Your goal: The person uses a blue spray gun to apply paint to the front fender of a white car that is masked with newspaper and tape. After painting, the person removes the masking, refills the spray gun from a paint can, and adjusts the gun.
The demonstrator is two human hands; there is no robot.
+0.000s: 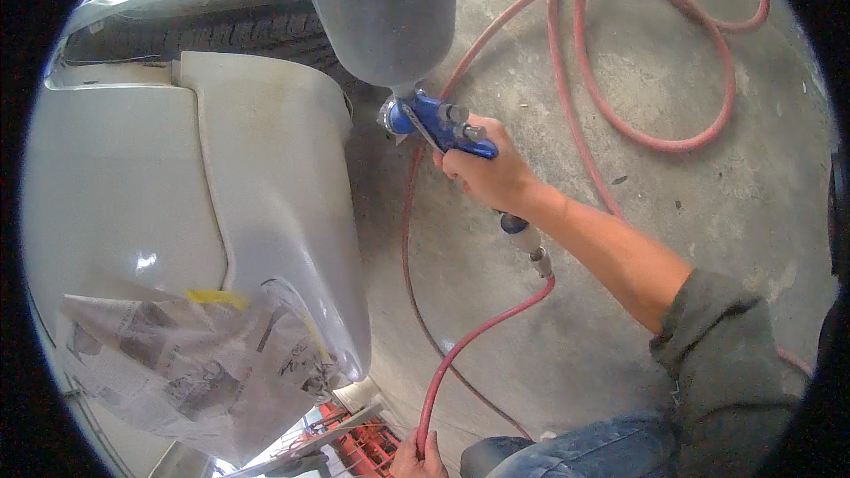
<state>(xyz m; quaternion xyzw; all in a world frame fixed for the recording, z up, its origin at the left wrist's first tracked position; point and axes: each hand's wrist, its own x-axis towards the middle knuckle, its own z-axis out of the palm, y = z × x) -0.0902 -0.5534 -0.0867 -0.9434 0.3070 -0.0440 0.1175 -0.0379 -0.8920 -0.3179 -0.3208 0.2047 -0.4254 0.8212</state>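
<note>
Above concrete floor (pixel 567 354): wrapping right fingers (pixel 453 164) round blue spray gun (pixel 429 115), pinching red hose (pixel 428 403) in left fingers (pixel 432 453); seemingly aiming at pale panel (pixel 274 142), next needing steady spacing.

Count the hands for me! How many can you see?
2. The right hand grips the blue spray gun near the middle of the picture; the left hand, partly cut off by the bottom edge, holds the red hose.
</note>
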